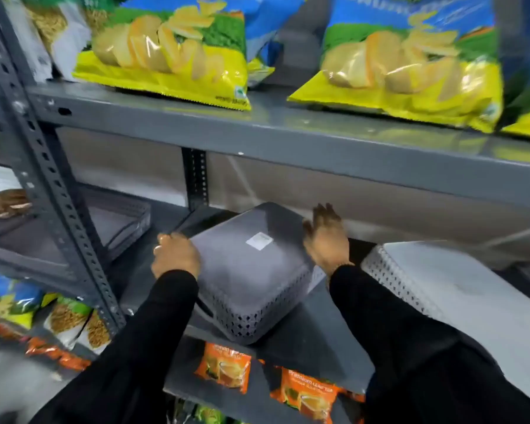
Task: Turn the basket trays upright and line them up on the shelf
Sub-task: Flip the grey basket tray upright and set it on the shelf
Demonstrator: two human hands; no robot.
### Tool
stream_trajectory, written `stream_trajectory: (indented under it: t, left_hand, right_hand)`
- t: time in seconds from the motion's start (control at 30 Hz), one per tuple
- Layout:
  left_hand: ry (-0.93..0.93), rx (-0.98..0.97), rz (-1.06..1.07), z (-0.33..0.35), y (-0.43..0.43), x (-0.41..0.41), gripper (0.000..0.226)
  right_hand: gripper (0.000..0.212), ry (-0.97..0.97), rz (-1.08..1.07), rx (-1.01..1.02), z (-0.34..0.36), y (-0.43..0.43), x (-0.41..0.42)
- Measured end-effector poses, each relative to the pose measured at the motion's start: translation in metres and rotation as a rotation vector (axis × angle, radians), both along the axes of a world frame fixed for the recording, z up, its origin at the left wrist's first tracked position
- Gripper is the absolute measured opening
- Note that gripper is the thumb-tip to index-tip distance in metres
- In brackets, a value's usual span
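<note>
Grey basket tray (251, 270) lies upside down on the shelf (306, 341), perforated walls, solid base up (white sticker). Left hand (175, 255) curls clamped on its left edge; right hand (326, 240) rests flat, fingers apart, at its right edge. White basket tray (435, 286), also inverted, sits just right of that grip.
</note>
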State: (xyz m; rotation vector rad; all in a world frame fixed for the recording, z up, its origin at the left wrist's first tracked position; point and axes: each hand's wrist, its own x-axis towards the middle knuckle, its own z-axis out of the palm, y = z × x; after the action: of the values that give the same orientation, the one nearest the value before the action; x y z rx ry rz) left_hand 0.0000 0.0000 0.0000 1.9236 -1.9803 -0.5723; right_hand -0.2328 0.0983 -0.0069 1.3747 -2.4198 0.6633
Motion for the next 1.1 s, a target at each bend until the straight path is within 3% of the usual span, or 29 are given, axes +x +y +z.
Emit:
stream_trajectory:
  t: [0.07,0.13,0.23,0.47,0.67,0.73,0.83,0.93,1.1]
  left_hand:
    - [-0.001,0.277,0.024,-0.008,-0.01,0.01,0.044]
    - [0.052,0.578,-0.035,-0.025,-0.019,0.019,0.026]
    - [0.218,0.778,-0.093,-0.046,-0.019,0.017,0.035]
    - [0.443,0.674,0.04,-0.063,-0.045,0.017,0.04]
    - [0.608,0.625,0.129,-0.07,-0.067,0.015,0.035]
    - [0.664,0.6,0.123,-0.068,-0.068,0.014,0.043]
    - [0.62,0.524,0.068,-0.078,-0.084,0.02,0.055]
    - [0.753,0.575,0.091,-0.076,-0.085,0.019,0.064]
    - [0.899,0.496,0.046,-0.044,-0.088,0.015,0.074]
  right_hand:
    - [0.059,-0.139,-0.068,0.068,0.0,-0.017,-0.007]
    - [0.058,-0.275,-0.123,0.161,-0.004,-0.035,-0.02]
    - [0.064,-0.364,-0.135,0.339,-0.018,-0.051,-0.034]
    - [0.071,-0.564,-0.284,0.373,-0.014,-0.052,-0.053]
    - [0.045,-0.756,-0.199,0.348,-0.018,-0.044,-0.06]
    - [0.043,-0.859,-0.149,0.349,-0.009,-0.035,-0.053]
    - [0.041,-0.85,-0.171,0.341,0.001,-0.021,-0.047]
    - [0.037,-0.892,-0.219,0.341,-0.017,-0.012,-0.059]
    - [0.028,-1.09,-0.167,-0.091,-0.023,-0.018,-0.065]
